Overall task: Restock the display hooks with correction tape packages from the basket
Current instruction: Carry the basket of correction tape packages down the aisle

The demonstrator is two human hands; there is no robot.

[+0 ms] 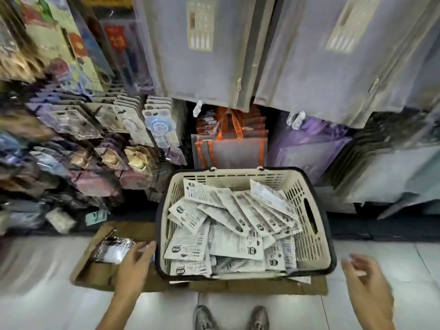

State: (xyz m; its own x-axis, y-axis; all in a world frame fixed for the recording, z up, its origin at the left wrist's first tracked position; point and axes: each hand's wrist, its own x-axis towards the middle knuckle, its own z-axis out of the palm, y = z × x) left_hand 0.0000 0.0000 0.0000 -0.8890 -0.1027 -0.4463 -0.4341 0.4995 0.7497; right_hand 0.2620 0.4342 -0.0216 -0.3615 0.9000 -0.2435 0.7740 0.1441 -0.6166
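While the basket (309, 225) sits full of correction tape packages (228, 225), we judge restocking barely begun; left hand (137, 265) and right hand (366, 279) spread loose, holding nothing.

Open hands (133, 270) (366, 279) flank basket (307, 210) of packages (228, 225)

We see our left hand (135, 265) held low just left of the basket (309, 236), fingers extended and relaxed. Our right hand (364, 279) hovers to its right, fingers spread, grasping nothing, forearm angled inward.
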